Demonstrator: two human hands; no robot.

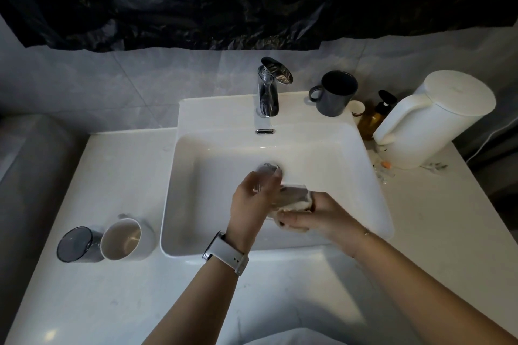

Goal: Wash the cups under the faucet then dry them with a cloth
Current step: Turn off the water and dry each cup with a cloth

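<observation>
Over the sink basin (350, 154), at six o'clock from the faucet (267, 92), the left hand (252, 199) grips a clear glass cup (291, 193) while the right hand (319, 216) holds a cloth (297, 206) stuffed into it, likely drying, so drips fall into the basin.

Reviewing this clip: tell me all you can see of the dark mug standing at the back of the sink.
The dark mug is blue-grey with a glossy, ceramic-looking surface. It stands upright on the sink's back ledge, right of the faucet, mouth up and handle pointing left toward the faucet. Its inside looks dark; contents cannot be told. Neither hand touches it. A small paper cup sits close at its right.
</observation>
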